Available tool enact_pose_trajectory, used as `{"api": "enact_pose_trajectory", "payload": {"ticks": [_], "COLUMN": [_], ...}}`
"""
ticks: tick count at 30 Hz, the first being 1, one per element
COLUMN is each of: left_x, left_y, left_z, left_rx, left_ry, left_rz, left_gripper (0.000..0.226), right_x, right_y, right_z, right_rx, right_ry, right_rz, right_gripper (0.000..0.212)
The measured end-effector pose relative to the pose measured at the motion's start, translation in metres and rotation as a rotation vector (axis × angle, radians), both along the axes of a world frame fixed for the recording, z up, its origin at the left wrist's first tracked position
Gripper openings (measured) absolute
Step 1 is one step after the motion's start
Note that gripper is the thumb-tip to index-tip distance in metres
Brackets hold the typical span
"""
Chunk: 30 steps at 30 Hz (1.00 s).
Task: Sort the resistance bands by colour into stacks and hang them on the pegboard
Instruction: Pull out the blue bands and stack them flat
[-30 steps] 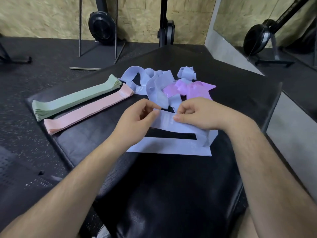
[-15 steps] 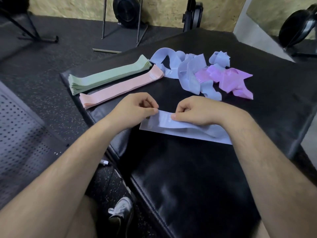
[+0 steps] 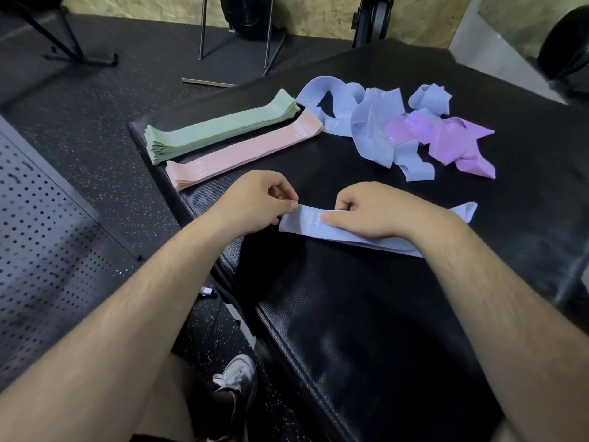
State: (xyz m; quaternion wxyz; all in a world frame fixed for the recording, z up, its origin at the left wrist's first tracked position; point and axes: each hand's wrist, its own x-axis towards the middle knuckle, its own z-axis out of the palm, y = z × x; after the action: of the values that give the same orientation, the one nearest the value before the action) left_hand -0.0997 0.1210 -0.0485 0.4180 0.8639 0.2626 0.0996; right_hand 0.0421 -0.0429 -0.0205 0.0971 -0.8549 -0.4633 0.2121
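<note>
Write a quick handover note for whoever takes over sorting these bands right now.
Left hand: pinching the left end of a blue band on the mat.
Right hand: pressing that band flat.
Done: green stack and pink stack, side by side at the mat's far left.
Left: loose blue bands and purple bands lie tangled at the far right. Nothing hangs on the pegboard lying left of the mat.

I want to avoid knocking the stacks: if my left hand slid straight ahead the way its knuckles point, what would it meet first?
Probably the right hand, across a short gap over the blue band. The left hand points sideways, not toward the pink stack.
</note>
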Motion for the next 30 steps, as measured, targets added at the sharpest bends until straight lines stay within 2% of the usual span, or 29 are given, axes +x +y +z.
{"api": "enact_pose_trajectory", "payload": {"ticks": [9, 14, 19, 20, 22, 24, 27, 30], "left_x": [-0.001, 0.000, -0.001, -0.001, -0.002, -0.002, -0.001, -0.001], "left_y": [-0.007, -0.010, -0.014, -0.017, -0.027, -0.039, -0.047, -0.044], "left_z": [-0.006, -0.006, -0.009, -0.011, -0.016, -0.021, -0.030, -0.035], "left_rx": [0.172, 0.283, 0.345, 0.409, 0.635, 0.735, 0.677, 0.627], "left_ry": [0.008, 0.023, 0.017, 0.000, -0.038, -0.036, 0.133, 0.203], "left_rz": [0.055, 0.054, 0.029, 0.039, 0.018, -0.106, -0.265, -0.293], "left_gripper": [0.014, 0.016, 0.005, 0.006, 0.024, 0.046, 0.066, 0.058], "right_x": [-0.003, 0.001, 0.002, 0.001, 0.000, 0.000, 0.000, 0.003], "right_y": [0.002, 0.001, 0.002, 0.002, 0.002, 0.003, 0.002, -0.004], "right_z": [-0.004, -0.004, -0.005, -0.006, -0.005, -0.006, -0.005, 0.005], "right_rx": [-0.015, -0.005, 0.006, 0.009, 0.010, 0.014, 0.011, 0.001], "right_ry": [-0.075, -0.034, -0.021, -0.023, -0.029, -0.043, -0.047, 0.008], "right_rz": [-0.033, -0.021, -0.029, -0.031, -0.032, -0.030, -0.008, 0.021], "right_gripper": [0.041, 0.040, 0.040, 0.040, 0.040, 0.039, 0.035, 0.030]}}
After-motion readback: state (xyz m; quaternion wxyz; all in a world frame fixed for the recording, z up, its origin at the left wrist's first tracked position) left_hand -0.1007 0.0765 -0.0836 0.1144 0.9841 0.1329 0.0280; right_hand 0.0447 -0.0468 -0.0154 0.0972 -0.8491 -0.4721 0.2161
